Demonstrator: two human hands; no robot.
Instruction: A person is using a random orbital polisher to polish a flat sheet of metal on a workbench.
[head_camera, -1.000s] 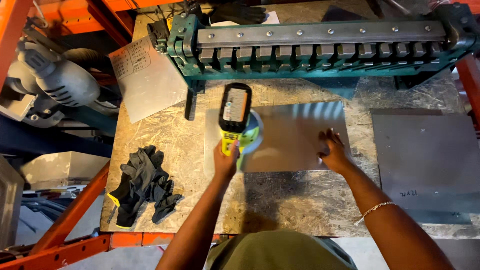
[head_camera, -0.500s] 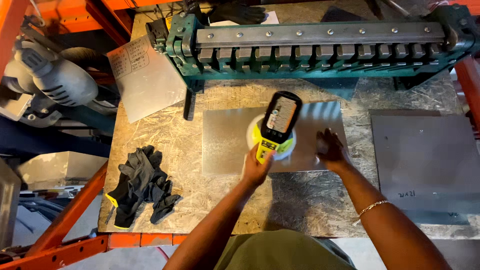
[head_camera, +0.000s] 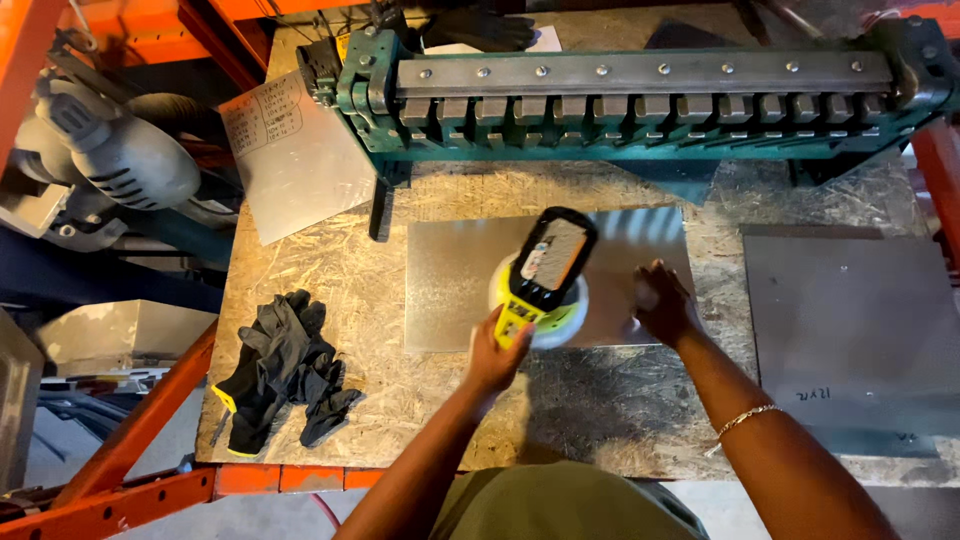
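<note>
My left hand (head_camera: 495, 357) grips the handle of a yellow and black cordless polisher (head_camera: 546, 270), whose round white pad rests on a shiny metal sheet (head_camera: 455, 280) lying on the chipboard bench (head_camera: 330, 270). My right hand (head_camera: 662, 302) presses flat on the sheet's right part, fingers spread, just right of the polisher. A thin bracelet sits on my right wrist.
A green sheet-metal brake (head_camera: 640, 95) with a row of fingers spans the back of the bench. Black gloves (head_camera: 285, 365) lie at the front left. A second grey sheet (head_camera: 850, 320) lies at the right, another sheet (head_camera: 295, 155) at the back left. Orange rack beams (head_camera: 130, 430) frame the bench.
The polisher in my left hand has travelled rightward across the sheet, from its left part to near my right hand. My right hand has stayed on the sheet.
</note>
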